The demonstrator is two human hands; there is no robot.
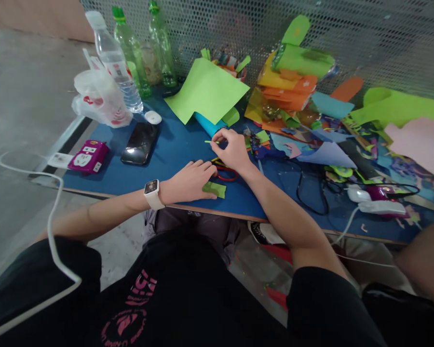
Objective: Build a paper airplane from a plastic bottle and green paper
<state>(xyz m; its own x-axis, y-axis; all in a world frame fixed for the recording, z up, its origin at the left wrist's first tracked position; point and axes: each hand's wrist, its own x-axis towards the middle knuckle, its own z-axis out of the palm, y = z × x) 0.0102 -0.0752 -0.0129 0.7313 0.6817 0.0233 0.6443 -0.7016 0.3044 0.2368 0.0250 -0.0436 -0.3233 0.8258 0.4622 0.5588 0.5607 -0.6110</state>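
My left hand rests low over the table's front edge, its fingers bent and its thumb against a small piece of green paper. Part of that paper is hidden under the hand. Just to the right, my right hand is raised with thumb and forefinger pinched on a thin green paper strip. Between the hands lies a pair of scissors with red handles, partly covered by my left fingers. Beyond them a large light-green sheet lies over a blue roll.
On the left are a phone, a purple power socket, a bagged cup and several bottles. Coloured paper scraps, a blue glue gun and cables crowd the right. A white cable crosses my left arm. Another person's arm shows at right.
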